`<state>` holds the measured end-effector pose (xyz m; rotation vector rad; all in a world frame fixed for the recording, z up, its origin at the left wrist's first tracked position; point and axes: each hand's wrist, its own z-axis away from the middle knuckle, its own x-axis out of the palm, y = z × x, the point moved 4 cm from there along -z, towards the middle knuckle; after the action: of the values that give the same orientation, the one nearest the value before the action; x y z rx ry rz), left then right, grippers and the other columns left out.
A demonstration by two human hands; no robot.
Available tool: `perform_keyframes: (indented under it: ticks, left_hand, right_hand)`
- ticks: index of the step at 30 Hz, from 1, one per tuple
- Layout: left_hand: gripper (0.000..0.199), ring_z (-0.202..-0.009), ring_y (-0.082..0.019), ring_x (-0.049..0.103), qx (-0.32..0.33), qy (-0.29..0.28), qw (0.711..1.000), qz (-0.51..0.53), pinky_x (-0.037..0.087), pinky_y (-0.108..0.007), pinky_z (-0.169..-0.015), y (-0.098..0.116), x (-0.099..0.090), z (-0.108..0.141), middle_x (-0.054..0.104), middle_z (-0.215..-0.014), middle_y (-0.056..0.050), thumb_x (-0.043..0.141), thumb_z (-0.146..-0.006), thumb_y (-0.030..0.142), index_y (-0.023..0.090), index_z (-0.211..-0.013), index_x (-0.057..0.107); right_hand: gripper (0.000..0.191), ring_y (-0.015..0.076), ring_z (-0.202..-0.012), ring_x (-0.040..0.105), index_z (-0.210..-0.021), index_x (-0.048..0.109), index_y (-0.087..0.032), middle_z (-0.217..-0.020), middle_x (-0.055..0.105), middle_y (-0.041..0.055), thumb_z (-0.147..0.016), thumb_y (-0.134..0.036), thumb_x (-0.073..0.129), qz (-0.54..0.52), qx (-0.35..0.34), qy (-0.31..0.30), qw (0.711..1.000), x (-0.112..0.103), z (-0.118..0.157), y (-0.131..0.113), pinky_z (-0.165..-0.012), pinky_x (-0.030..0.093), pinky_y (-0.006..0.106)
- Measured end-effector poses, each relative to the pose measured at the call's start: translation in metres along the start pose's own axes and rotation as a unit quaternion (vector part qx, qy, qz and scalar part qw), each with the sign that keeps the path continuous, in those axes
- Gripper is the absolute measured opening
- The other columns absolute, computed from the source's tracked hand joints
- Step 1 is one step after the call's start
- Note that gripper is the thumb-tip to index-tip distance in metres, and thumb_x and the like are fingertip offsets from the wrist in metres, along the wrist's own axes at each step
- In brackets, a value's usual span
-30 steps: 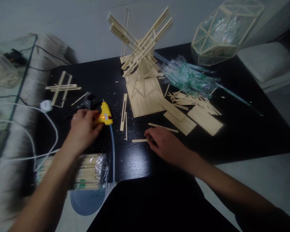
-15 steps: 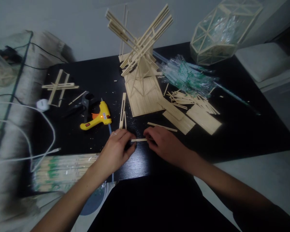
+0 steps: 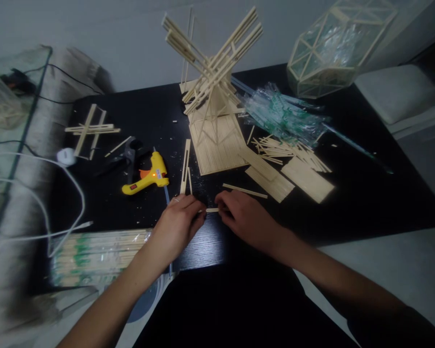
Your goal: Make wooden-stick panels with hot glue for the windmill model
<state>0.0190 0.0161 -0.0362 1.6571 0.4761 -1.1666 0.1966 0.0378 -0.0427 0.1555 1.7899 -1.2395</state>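
One thin, pale, straight wooden stick [image 3: 212, 210] just below frame centre, ends pinched by bare left hand [image 3: 179, 220] and bare right hand [image 3: 244, 216]. Yellow plastic glue gun [image 3: 150, 178] untouched, left of centre, on black tabletop [image 3: 148, 111].

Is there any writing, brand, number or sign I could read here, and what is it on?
No text is legible.
Yellow glue gun: pale label on its body, too small to read.
Packet of sticks, lower left: green marks, too blurred to tell whether they are letters.
Crumpled clear wrapping: green patches, also too blurred.
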Motion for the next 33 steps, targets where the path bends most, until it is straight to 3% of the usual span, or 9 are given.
perform_keyframes:
  ticks: [9,33]
  left_hand:
    - [0.018,-0.087,-0.023,0.059,0.006,-0.022,1.000,-0.016,0.049,-0.038,-0.080,0.003,0.000,-0.002,0.063,-0.088,-0.004,0.053,-0.104,0.015,0.019,-0.092,0.065]
    - [0.022,-0.083,-0.023,0.060,0.026,-0.025,0.999,-0.020,0.049,-0.037,-0.076,0.004,-0.003,-0.007,0.063,-0.086,-0.005,0.051,-0.101,0.011,0.019,-0.086,0.065]
  right_hand:
    - [0.017,0.0229,-0.088,0.062,-0.102,0.063,-0.014,-0.093,0.069,0.0092,-0.098,-0.003,0.050,0.066,-0.016,-0.026,0.997,0.010,-0.007,-0.010,-0.082,0.047,0.035]
    - [0.014,0.0226,-0.087,0.060,-0.099,0.060,-0.016,-0.092,0.069,0.0079,-0.098,-0.004,0.054,0.097,-0.008,-0.044,0.994,0.013,-0.009,-0.012,-0.078,0.042,0.034]
